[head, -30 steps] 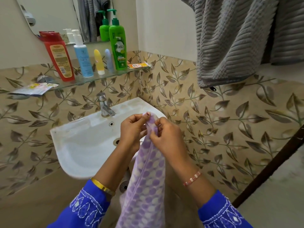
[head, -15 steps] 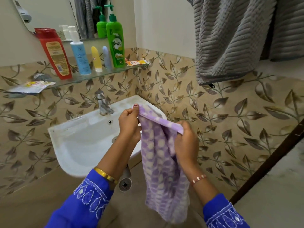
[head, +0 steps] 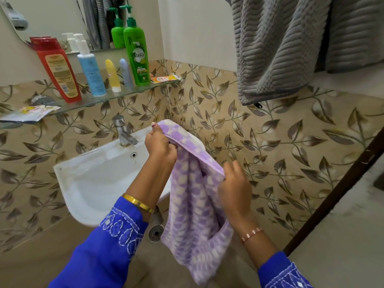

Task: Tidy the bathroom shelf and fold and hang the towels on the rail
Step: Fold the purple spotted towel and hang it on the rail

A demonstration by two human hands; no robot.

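A small purple-and-white checked towel (head: 195, 196) hangs in front of me, over the right side of the white sink (head: 93, 179). My left hand (head: 161, 145) grips its upper edge at the far corner. My right hand (head: 233, 183) pinches the same edge lower and nearer, so the hem slants between them. A grey ribbed towel (head: 276, 46) hangs high on the right wall; its rail is out of view. The glass shelf (head: 87, 101) holds a red bottle (head: 58, 69), a blue pump bottle (head: 90, 69), a green pump bottle (head: 136, 53) and two small tubes.
Flat sachets lie at the shelf's left end (head: 29, 113) and right end (head: 164, 78). A chrome tap (head: 122, 132) stands at the back of the sink. A mirror (head: 62, 19) hangs above the shelf. A dark door frame (head: 336, 190) slants at the right.
My hands have drawn apart along the towel's top edge. The left rose toward the tap, the right dropped toward me, and the bunched towel opened out.
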